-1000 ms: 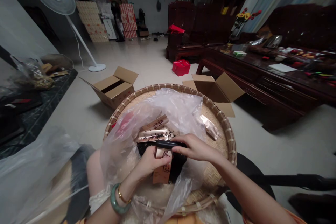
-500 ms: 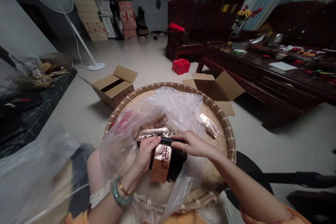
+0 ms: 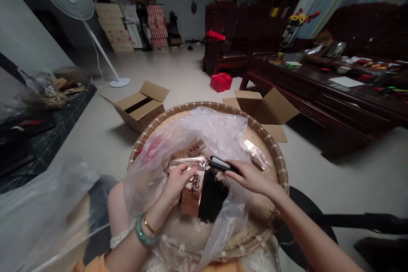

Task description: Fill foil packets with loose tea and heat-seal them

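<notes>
A round woven basket tray point(image 3: 276, 159) rests on my lap with a clear plastic bag point(image 3: 210, 131) spread over it. My left hand point(image 3: 176, 182), with a green bangle on the wrist, pinches a gold foil packet point(image 3: 193, 191) printed with red characters. That packet stands over a dark heap of loose leaves point(image 3: 211, 194). My right hand point(image 3: 251, 176) grips a small flat black scoop-like tool point(image 3: 221, 164) just right of the packet's top. More gold packets point(image 3: 193, 149) lie in the bag behind my hands.
A loose gold packet point(image 3: 255, 154) lies on the tray's right side. Two opened cardboard boxes point(image 3: 140, 104) point(image 3: 264, 108) stand on the floor beyond, with a red box point(image 3: 221, 81) further back. A white standing fan point(image 3: 73, 0) stands left; a dark wooden table point(image 3: 334, 93) runs along the right.
My right hand lifted the black tool up and to the right, uncovering the dark leaves. My left hand shifted its hold to the upper edge of the gold packet.
</notes>
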Demonstrator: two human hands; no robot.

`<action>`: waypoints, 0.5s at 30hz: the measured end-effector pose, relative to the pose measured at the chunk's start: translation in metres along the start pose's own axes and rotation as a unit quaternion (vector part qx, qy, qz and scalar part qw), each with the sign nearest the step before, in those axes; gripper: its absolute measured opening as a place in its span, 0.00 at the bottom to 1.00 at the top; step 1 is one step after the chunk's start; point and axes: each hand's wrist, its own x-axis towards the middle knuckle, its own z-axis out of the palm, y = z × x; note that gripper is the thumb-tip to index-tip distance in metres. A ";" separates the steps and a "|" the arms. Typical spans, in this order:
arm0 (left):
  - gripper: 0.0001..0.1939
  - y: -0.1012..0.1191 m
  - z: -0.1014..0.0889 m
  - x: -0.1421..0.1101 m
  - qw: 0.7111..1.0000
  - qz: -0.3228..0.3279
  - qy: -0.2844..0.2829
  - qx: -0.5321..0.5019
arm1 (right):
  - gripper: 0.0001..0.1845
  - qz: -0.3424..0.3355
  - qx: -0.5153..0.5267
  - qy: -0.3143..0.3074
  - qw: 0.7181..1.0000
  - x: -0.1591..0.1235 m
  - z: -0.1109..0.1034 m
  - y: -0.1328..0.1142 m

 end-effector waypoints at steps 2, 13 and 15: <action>0.20 0.000 -0.001 0.000 1.000 0.008 0.026 0.004 | 0.23 0.004 -0.109 -0.002 0.994 -0.011 0.007 0.015; 0.21 -0.014 0.021 -0.008 0.984 0.100 -0.006 0.150 | 0.16 0.021 0.170 0.126 0.977 0.011 0.046 -0.041; 0.21 -0.014 0.018 -0.005 0.980 0.093 -0.032 0.170 | 0.19 0.030 0.218 0.152 0.964 0.016 0.054 -0.043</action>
